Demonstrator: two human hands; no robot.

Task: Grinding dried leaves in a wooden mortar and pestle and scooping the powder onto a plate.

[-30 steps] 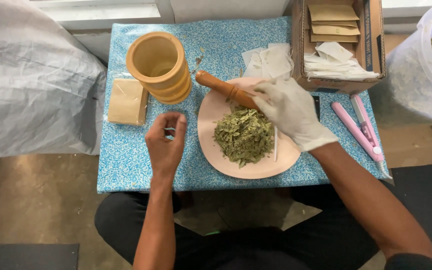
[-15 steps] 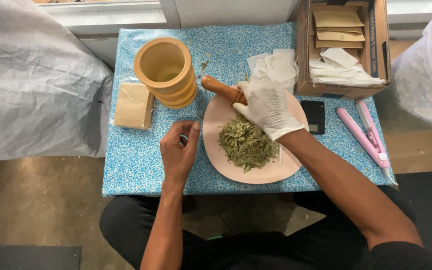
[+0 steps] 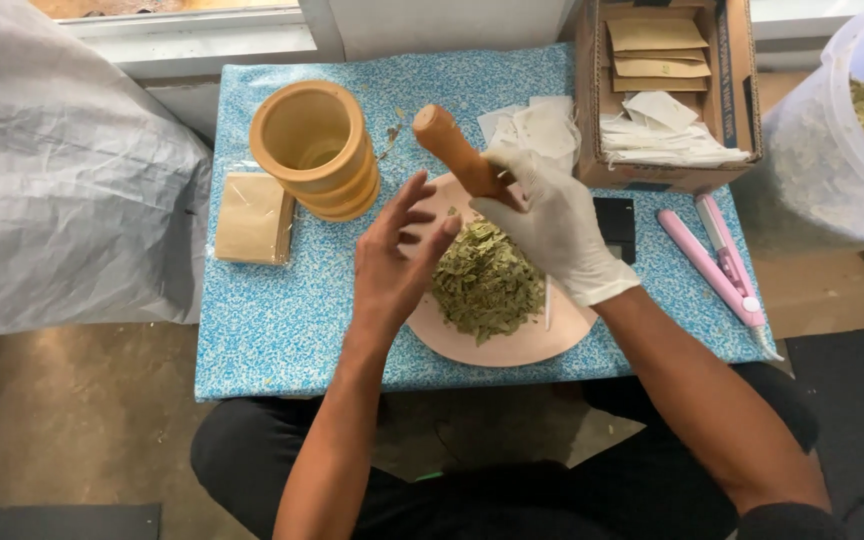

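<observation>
My right hand (image 3: 550, 225), in a white glove, grips a wooden pestle (image 3: 449, 147) and holds it tilted above a pink plate (image 3: 512, 343). A heap of dried green leaves (image 3: 487, 280) lies on the plate. My bare left hand (image 3: 399, 262) hovers at the plate's left edge with fingers spread, holding nothing, close to the pestle. A wooden mortar (image 3: 316, 149) stands upright to the left on the blue speckled table (image 3: 272, 340).
A stack of brown paper sachets (image 3: 253, 217) lies left of the mortar. A cardboard box (image 3: 664, 90) with envelopes and white filter bags stands at the back right. A pink sealing tool (image 3: 717, 260) lies at the right edge. A plastic tub of leaves (image 3: 847, 130) stands beyond.
My right hand lifted the pestle off the plate and tilted it up. My left hand moved right from the table to the plate's edge and spread its fingers.
</observation>
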